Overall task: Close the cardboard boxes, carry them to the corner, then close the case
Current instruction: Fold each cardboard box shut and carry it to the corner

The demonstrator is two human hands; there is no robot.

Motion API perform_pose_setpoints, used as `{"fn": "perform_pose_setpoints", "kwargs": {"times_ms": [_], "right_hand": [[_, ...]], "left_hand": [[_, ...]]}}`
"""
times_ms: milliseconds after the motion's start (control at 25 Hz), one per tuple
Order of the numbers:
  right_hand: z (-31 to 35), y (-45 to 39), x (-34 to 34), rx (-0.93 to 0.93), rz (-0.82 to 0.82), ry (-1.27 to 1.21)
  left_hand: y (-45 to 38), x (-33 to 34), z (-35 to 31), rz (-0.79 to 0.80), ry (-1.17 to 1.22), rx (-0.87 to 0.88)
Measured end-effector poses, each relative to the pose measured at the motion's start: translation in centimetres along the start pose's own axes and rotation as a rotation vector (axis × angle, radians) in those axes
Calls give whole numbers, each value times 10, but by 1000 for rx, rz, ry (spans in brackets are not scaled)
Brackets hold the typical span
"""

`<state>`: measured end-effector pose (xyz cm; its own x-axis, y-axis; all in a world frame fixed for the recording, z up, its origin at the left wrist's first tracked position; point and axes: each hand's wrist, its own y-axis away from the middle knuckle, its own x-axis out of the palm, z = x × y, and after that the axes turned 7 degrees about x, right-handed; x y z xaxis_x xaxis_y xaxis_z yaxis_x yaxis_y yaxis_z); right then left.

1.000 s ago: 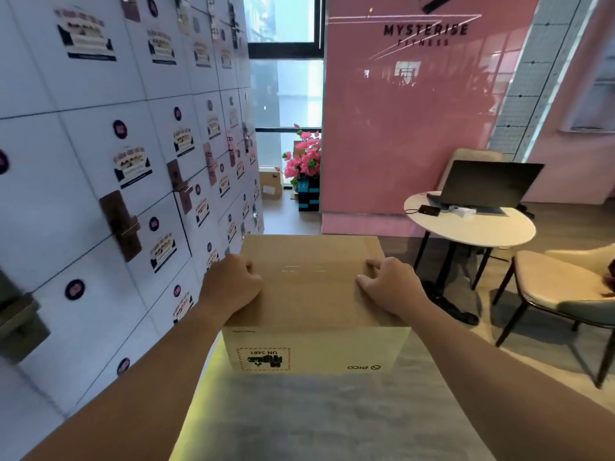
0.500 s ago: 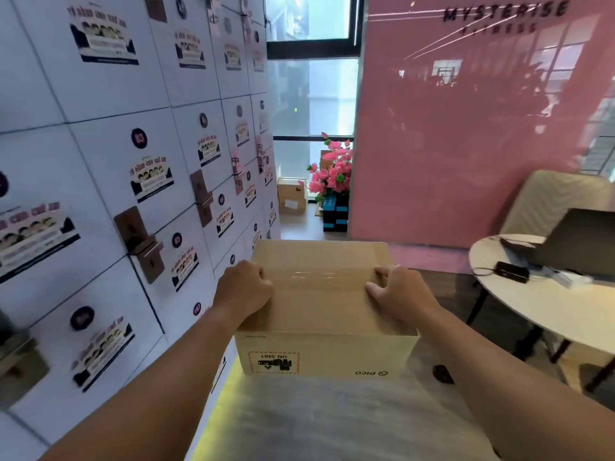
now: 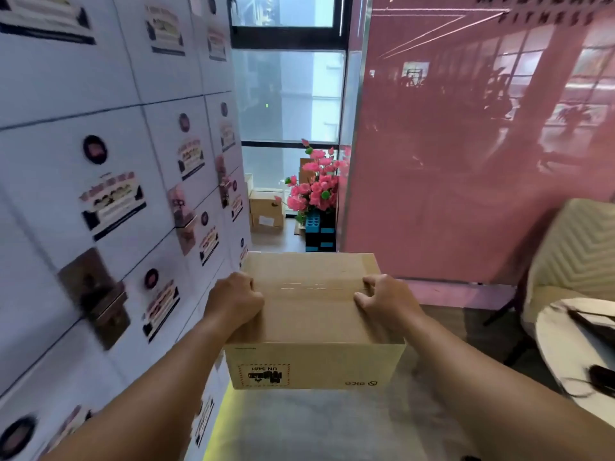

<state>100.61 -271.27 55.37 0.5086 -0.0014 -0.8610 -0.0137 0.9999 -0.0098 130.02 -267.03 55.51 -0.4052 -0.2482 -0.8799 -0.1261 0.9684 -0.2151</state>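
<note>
Ahead — cardboard box (image 3: 312,314), lengthwise away.

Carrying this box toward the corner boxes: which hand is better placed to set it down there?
Probably left. The left hand grips the cardboard box on the side toward the stacked boxes; the right hand grips the opposite side.

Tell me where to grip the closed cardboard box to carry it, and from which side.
Grip the cardboard box at its two short side edges, coming down from above, as the left hand and right hand do now. Its flat taped top offers no handle, so fingers probably hold best curled over both sides.
</note>
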Motion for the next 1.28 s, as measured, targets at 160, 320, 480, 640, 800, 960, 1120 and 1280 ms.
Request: {"fn": "perform_pose_setpoints", "kwargs": {"times_ms": [160,320,480,640,800,960,1120,1280], "right_hand": [[11,-129,11,27,-17,-16],[10,-270,34,17,-7,-2],[19,-419,39,-21,41,-6],[36,-540,36,-24,52,-35],[59,-659,57,-31,72,-69],[86,-777,87,-27,61,-63],[128,-898,109,13,88,-33],[162,-1006,123,48,67,-8]], "left_hand": [[-141,26,12,35,-2,11],[-272,69,25,43,-23,-7],[-397,102,29,22,-19,-82],[-504,111,31,-12,12,-116],[-614,127,55,-17,-2,-148],[-732,155,94,-37,25,-174],[-865,176,136,5,58,-191],[-970,192,163,15,45,-210]]}}
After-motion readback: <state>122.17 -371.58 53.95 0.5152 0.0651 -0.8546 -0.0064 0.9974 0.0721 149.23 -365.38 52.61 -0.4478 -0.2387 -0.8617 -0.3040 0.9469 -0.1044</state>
